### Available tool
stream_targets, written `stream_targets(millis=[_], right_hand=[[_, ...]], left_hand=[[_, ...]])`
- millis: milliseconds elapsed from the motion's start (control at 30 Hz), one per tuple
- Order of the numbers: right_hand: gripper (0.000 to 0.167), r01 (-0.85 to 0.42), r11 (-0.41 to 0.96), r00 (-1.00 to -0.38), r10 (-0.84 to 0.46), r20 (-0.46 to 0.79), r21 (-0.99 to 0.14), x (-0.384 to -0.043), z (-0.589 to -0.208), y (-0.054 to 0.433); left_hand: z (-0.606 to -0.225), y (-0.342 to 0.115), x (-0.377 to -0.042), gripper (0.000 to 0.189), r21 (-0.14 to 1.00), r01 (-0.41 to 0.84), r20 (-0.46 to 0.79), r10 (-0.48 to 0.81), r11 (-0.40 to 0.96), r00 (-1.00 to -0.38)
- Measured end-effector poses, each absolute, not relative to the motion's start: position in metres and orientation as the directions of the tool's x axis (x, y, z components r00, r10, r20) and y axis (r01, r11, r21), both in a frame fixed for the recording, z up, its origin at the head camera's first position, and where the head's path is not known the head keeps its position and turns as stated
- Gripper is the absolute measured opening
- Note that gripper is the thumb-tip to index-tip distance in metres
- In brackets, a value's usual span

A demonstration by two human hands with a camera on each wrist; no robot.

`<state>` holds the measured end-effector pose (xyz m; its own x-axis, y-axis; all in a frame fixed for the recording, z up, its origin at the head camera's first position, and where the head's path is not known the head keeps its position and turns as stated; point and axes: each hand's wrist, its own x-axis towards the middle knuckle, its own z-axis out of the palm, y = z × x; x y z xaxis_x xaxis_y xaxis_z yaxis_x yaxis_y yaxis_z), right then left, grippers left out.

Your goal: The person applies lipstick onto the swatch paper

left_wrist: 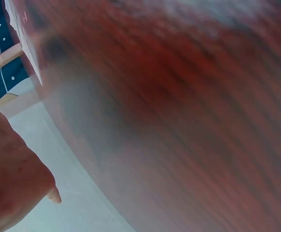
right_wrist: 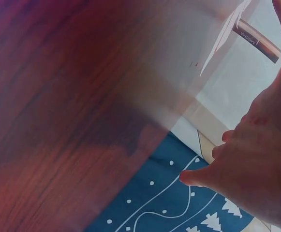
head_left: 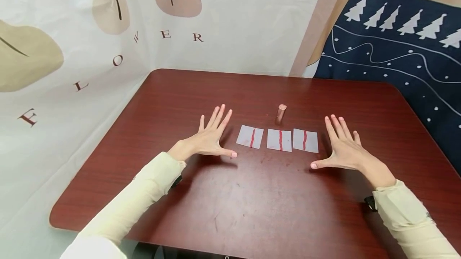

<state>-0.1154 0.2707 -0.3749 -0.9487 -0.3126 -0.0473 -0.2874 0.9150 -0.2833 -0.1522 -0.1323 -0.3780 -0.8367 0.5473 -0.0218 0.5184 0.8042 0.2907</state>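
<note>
My left hand (head_left: 209,138) is over the table left of a row of three white paper pieces, fingers spread and thumb pointing toward the row. Mirroring it on the right side, my right hand (head_left: 345,150) has its fingers fanned out too; neither holds anything. Each paper has a wavy red line down it: the left paper (head_left: 246,135), the middle paper (head_left: 273,141) and the right paper (head_left: 311,143). Behind the middle one, a small copper-coloured cosmetic tube (head_left: 281,115) stands upright. Lettering shows on the tube (right_wrist: 258,41) in the right wrist view.
The dark red-brown wooden table (head_left: 230,199) has rounded corners. A white cloth (head_left: 234,47) with printed letters and shapes hangs behind and to the left. At the right hangs a navy cloth (head_left: 389,51) with white trees.
</note>
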Motion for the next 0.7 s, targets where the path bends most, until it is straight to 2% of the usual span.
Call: stream_targets(millis=[333,700], right_hand=[[0.140,-0.297,0.911,-0.946,-0.322,-0.043,-0.286,-0.115,-0.374,0.270],[0.131,-0.281,0.909,-0.940,-0.325,-0.104,-0.307,-0.114,-0.378,0.267]], left_hand=[[-0.381,-0.125,-0.157,0.128,0.296,0.550,-0.004,0.577,0.781,-0.817],[-0.382,-0.120,-0.154,0.118,0.277,0.537,-0.070,0.574,0.797,-0.816]])
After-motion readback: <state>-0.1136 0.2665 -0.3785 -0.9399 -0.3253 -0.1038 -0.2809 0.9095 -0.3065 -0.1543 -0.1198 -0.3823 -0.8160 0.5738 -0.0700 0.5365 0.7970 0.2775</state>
